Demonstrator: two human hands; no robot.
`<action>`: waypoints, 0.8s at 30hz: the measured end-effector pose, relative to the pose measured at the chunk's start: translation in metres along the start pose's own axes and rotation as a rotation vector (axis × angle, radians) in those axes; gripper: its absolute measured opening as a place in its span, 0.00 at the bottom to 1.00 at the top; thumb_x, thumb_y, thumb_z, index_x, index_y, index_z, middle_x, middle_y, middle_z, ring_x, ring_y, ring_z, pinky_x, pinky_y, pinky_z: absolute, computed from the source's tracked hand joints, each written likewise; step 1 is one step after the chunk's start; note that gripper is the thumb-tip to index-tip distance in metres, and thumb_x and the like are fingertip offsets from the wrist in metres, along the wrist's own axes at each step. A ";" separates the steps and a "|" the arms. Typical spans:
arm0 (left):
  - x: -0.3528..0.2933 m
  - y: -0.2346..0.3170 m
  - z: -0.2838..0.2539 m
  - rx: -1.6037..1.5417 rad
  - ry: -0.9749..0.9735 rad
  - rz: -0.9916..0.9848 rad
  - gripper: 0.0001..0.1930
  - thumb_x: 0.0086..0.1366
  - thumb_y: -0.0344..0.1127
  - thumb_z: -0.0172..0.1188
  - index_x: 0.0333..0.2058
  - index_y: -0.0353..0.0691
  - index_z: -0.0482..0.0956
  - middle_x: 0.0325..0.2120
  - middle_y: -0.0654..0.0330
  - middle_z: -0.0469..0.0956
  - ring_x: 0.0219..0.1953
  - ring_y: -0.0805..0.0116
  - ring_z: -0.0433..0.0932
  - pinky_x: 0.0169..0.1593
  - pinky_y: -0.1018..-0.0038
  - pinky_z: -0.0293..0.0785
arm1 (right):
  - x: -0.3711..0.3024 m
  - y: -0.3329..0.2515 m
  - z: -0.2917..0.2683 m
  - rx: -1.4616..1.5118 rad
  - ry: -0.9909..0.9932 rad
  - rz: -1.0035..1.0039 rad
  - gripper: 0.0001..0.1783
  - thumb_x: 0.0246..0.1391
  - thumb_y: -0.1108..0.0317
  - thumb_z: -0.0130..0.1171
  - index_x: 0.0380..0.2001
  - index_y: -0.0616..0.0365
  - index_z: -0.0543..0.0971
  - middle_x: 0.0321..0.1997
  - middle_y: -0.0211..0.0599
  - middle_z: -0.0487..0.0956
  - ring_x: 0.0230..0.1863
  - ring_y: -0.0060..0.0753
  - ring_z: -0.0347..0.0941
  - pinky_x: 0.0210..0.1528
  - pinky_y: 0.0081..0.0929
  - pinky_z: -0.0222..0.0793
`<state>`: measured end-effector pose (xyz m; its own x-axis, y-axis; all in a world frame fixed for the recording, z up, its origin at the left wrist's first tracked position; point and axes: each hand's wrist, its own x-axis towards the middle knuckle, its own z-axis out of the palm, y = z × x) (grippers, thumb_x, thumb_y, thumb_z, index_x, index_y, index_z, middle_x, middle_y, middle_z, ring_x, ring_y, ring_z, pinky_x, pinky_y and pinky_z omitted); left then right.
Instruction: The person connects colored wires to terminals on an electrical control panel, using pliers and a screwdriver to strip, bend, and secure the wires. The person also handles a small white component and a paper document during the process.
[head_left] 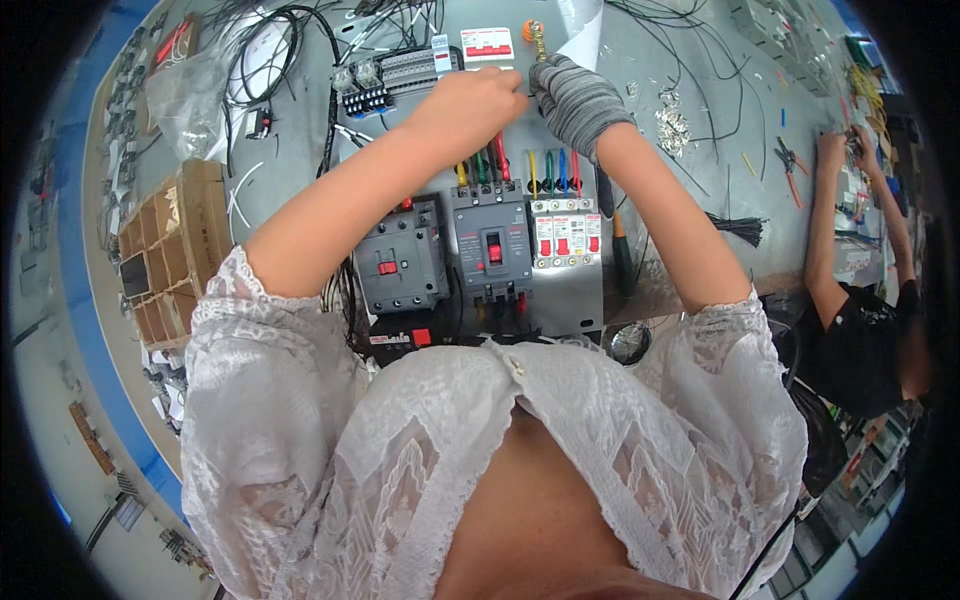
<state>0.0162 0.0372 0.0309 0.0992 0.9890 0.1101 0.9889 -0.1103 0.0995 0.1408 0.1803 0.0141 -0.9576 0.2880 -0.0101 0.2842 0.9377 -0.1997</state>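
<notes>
My left hand (470,108) is bare, its fingers bent together at the upper part of a metal mounting plate (565,310). Close beside it, my right hand (580,100) wears a grey striped glove, its fingers curled in. What either hand pinches is hidden. Just beyond them sits a white breaker with red levers (487,44). A gold-coloured coiled piece with an orange end (537,42) rises by the gloved fingers. Below the hands are a large grey breaker with a red switch (492,245), a second grey device (400,262) and a row of small white breakers (566,232) with coloured wires.
A terminal strip (408,70) and looped black wires (265,60) lie at upper left. A wooden compartment box (172,255) stands left. To the right are small metal pieces (672,125), orange-handled pliers (791,172) and black wire strands (738,228). A co-worker (850,335) works far right.
</notes>
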 end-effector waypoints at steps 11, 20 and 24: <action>0.009 0.014 0.025 -0.552 0.192 -0.191 0.08 0.56 0.27 0.58 0.35 0.34 0.72 0.30 0.53 0.76 0.32 0.57 0.78 0.38 0.67 0.75 | 0.006 0.005 0.001 0.069 0.006 -0.123 0.11 0.50 0.63 0.58 0.36 0.56 0.76 0.38 0.46 0.78 0.42 0.51 0.74 0.46 0.39 0.71; -0.010 -0.013 0.011 -0.555 0.192 -0.370 0.06 0.54 0.29 0.59 0.31 0.38 0.73 0.25 0.58 0.73 0.26 0.64 0.75 0.32 0.70 0.72 | 0.001 -0.020 0.021 -0.123 0.127 0.006 0.16 0.49 0.51 0.58 0.28 0.52 0.82 0.29 0.39 0.81 0.37 0.41 0.76 0.45 0.36 0.70; -0.006 -0.010 0.013 -0.355 0.192 -0.328 0.06 0.56 0.29 0.59 0.33 0.39 0.73 0.30 0.59 0.73 0.27 0.62 0.76 0.31 0.70 0.73 | 0.005 -0.027 0.020 -0.117 0.059 0.084 0.14 0.50 0.56 0.57 0.29 0.53 0.82 0.30 0.40 0.81 0.39 0.42 0.76 0.43 0.37 0.71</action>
<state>0.0068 0.0337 0.0166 -0.2641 0.9450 0.1927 0.8631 0.1424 0.4846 0.1270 0.1526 -0.0006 -0.9267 0.3741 0.0365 0.3701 0.9251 -0.0849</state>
